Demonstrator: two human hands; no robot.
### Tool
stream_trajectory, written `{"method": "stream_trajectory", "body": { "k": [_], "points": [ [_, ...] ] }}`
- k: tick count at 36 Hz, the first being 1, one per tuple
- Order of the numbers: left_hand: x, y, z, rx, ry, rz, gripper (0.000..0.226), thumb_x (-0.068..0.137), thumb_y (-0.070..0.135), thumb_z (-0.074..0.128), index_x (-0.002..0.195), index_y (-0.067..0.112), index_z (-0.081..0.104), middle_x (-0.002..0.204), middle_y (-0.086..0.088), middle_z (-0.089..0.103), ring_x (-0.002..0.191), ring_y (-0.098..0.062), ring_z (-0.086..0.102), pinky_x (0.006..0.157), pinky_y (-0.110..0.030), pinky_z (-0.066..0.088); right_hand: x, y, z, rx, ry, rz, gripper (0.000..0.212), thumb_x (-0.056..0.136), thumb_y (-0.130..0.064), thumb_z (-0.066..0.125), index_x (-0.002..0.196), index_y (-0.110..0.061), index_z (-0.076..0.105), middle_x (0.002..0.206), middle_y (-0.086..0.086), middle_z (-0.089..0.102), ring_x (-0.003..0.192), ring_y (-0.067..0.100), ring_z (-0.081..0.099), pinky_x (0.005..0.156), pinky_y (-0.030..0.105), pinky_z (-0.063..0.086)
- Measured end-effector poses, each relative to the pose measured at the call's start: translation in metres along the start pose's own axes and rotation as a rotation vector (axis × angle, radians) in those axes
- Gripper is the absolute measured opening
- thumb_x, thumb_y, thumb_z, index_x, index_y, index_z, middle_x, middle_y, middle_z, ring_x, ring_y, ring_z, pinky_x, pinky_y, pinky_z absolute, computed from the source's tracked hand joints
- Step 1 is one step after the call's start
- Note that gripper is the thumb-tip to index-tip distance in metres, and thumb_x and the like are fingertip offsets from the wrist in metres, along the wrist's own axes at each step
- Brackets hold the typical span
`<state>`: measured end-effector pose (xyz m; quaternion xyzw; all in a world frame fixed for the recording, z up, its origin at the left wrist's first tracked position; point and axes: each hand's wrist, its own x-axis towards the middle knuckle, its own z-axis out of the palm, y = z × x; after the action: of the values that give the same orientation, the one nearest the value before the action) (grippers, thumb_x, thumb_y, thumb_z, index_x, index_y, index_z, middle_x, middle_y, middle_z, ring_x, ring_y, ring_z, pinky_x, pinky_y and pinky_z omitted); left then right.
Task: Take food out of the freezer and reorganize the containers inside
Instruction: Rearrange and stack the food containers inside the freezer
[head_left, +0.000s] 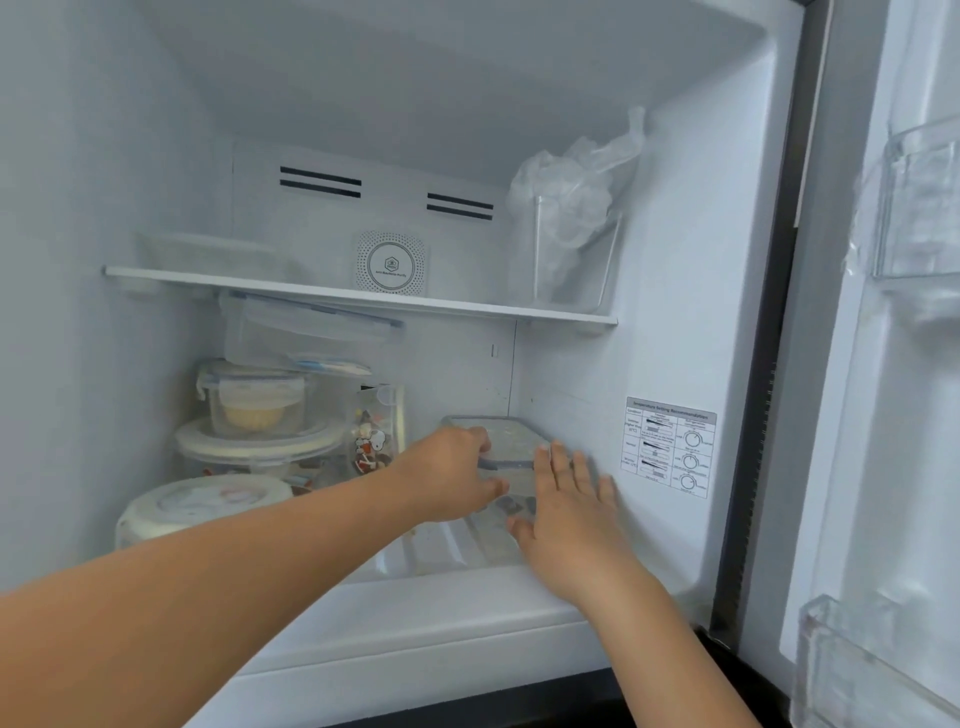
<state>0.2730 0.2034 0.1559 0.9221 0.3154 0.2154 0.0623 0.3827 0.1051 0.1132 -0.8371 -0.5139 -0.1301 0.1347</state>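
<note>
Landmark: clear box (501, 439) on freezer floor, close to the right wall (582, 405).
Left hand (452, 475): fingers curled over the box's front-left rim, gripping it.
Right hand (566, 499): fingers straight and spread, flat against the box's right side.
Left of box: 3 stacked lidded tubs (254, 415); a cartoon jar (371, 441) just beside.
Above box: shelf (363, 299) edge, open room beneath it.
Front of box: bare floor (447, 545) up to the freezer lip.
</note>
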Motion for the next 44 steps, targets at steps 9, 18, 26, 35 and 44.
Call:
{"method": "stream_trajectory", "body": {
  "k": [9, 18, 26, 35, 44],
  "points": [
    [-0.005, -0.003, -0.006, -0.070, -0.098, 0.019, 0.069, 0.084, 0.046, 0.062, 0.139, 0.016, 0.035, 0.141, -0.005, 0.042, 0.126, -0.021, 0.043, 0.098, -0.026, 0.035, -0.003, -0.001, -0.002, -0.049, -0.022, 0.014, 0.079, 0.095, -0.050, 0.032, 0.147, -0.012, -0.015, 0.157, 0.004, -0.016, 0.145, 0.022, -0.014, 0.115, 0.047, -0.005],
    [-0.020, -0.020, -0.041, 0.178, 0.062, 0.033, 0.085, 0.084, 0.048, 0.058, 0.148, 0.013, 0.012, 0.156, -0.011, 0.012, 0.142, -0.025, 0.018, 0.112, -0.036, 0.020, -0.011, -0.011, -0.014, -0.032, -0.044, 0.026, 0.079, 0.091, -0.061, 0.034, 0.150, -0.016, 0.008, 0.158, 0.011, -0.013, 0.145, 0.028, -0.010, 0.114, 0.054, 0.000],
    [-0.031, -0.049, -0.079, 0.004, 0.432, -0.238, 0.068, 0.082, 0.036, 0.060, 0.138, 0.009, 0.033, 0.144, -0.013, 0.030, 0.132, -0.030, 0.034, 0.109, -0.040, 0.028, 0.013, -0.046, -0.046, 0.204, 0.081, -0.155, 0.077, 0.086, -0.058, 0.049, 0.148, -0.026, 0.016, 0.159, 0.003, 0.000, 0.146, 0.021, 0.004, 0.114, 0.051, 0.009],
    [-0.027, -0.095, -0.103, 0.100, 0.555, -0.535, 0.077, 0.080, 0.046, 0.059, 0.139, 0.007, 0.029, 0.146, -0.019, 0.028, 0.137, -0.034, 0.021, 0.112, -0.052, 0.016, 0.079, -0.084, -0.074, 0.675, 0.042, -0.202, 0.081, 0.082, -0.046, 0.064, 0.147, -0.023, 0.022, 0.153, 0.003, 0.028, 0.136, 0.022, 0.034, 0.102, 0.029, 0.030],
    [-0.007, -0.118, -0.108, 0.009, 0.616, -0.667, 0.082, 0.078, 0.045, 0.062, 0.139, 0.003, 0.029, 0.139, -0.020, 0.038, 0.128, -0.036, 0.036, 0.107, -0.043, 0.029, 0.131, -0.120, -0.065, 0.842, 0.015, -0.157, 0.090, 0.081, -0.040, 0.067, 0.149, -0.013, 0.014, 0.152, 0.006, 0.028, 0.134, 0.024, 0.036, 0.085, 0.024, 0.028]
  ]
}}
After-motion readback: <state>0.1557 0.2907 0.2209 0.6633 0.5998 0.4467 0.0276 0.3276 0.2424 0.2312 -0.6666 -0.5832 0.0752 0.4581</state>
